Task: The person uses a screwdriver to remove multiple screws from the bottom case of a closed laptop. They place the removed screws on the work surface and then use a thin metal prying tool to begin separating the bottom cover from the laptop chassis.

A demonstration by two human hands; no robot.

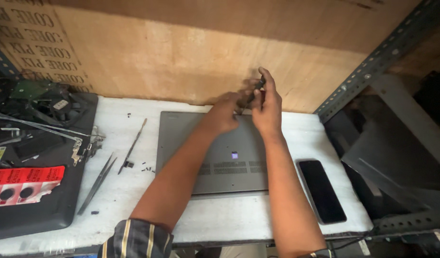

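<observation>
Item: grey laptop, lying base-up on the white bench top, its rear edge close to the bench's back edge under the plywood wall. Its long axis runs left to right across the bench.

Item: my left hand, pressed on the laptop's rear edge near its middle. Fingers bent and close together; I cannot tell whether they pinch anything.

Item: my right hand, just right of the left and touching it, raised a little above the same rear edge. Fingers closed on a small dark tool, apparently a screwdriver, blurred. Its long axis tilts down and to the left, tip toward the rear edge, directly below my left fingertips. The right hand is the nearer one to the tool; the laptop lies under and toward me from both hands.

Item: tweezers and a thin metal strip, left of the laptop, well apart from my hands, with loose black screws between.

Item: black phone, face-up near the bench's right edge.

Item: dark tray of parts at the left edge.
</observation>
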